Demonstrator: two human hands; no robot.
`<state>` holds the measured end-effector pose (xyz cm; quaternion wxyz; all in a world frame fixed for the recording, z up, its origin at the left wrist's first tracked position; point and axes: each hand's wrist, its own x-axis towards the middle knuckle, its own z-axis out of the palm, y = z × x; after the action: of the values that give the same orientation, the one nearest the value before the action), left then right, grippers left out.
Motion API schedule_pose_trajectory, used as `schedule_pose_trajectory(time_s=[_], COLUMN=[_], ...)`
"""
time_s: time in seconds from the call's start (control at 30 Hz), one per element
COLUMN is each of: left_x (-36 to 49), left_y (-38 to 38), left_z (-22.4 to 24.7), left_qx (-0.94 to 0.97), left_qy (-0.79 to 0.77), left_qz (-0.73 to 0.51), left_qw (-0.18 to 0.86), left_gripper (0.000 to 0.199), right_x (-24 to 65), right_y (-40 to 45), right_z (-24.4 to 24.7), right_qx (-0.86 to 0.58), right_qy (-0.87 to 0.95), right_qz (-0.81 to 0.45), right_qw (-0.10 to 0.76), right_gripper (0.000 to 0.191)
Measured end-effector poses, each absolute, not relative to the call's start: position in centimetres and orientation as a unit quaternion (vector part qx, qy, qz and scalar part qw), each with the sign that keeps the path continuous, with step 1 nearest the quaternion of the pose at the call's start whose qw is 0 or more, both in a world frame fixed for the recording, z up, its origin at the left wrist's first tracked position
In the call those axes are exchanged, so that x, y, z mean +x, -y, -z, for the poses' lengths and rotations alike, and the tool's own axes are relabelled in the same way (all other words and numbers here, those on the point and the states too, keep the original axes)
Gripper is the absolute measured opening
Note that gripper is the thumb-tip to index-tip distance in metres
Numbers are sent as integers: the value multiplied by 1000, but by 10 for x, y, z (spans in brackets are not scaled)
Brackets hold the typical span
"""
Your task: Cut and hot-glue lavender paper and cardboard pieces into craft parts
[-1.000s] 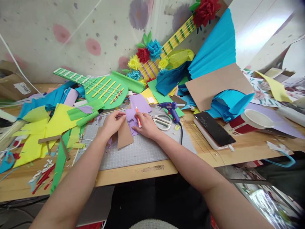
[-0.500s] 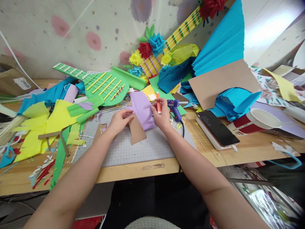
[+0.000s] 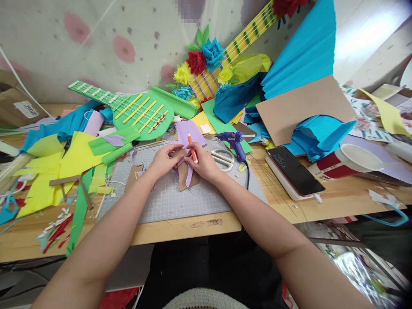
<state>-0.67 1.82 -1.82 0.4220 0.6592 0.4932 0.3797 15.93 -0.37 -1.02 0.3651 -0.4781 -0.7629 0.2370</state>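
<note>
My left hand (image 3: pixel 165 162) is closed on the upper edge of a curved piece of brown cardboard (image 3: pixel 182 181), its fingertips partly hidden. An orange pen-like tool with a pale tip (image 3: pixel 192 149) stands up between the fingers of my right hand (image 3: pixel 204 163); its exact kind is unclear. The right fingertips also touch a narrow purple paper strip (image 3: pixel 189 175) that lies against the cardboard. Both hands nearly meet above the grey cutting mat (image 3: pixel 180 210). A larger purple sheet (image 3: pixel 189 128) lies just behind them. White-handled scissors (image 3: pixel 225 159) rest right of my right hand.
A blue glue gun (image 3: pixel 237 146) with its cord stands beyond the scissors. On the right are a phone (image 3: pixel 294 171) and a paper cup (image 3: pixel 344 163). A green paper guitar (image 3: pixel 144 116) leans at the back. Yellow paper scraps (image 3: pixel 45 184) cover the left side.
My right hand has moved left with the orange tool, close to my left hand. A purple strip now lies over the cardboard, and the scissors have come into sight.
</note>
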Motion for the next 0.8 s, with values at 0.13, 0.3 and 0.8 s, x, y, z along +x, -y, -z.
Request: schedule_pose_trajectory(time_s=[0.13, 0.3, 0.8], left_x=[-8, -9, -11], left_y=[-20, -21, -7], left_z=[20, 21, 3], left_qx=[667, 673, 745], left_qy=[-480, -482, -504], left_qz=[-406, -427, -394], left_qw=[400, 363, 191], left_gripper=[42, 42, 18], right_x=[162, 166, 163], right_y=[4, 4, 2], right_z=[12, 17, 19], right_qx=[-471, -446, -473], right_qy=[751, 754, 735], right_qz=[-249, -310, -324], right_qw=[390, 368, 362], right_gripper=[34, 43, 44])
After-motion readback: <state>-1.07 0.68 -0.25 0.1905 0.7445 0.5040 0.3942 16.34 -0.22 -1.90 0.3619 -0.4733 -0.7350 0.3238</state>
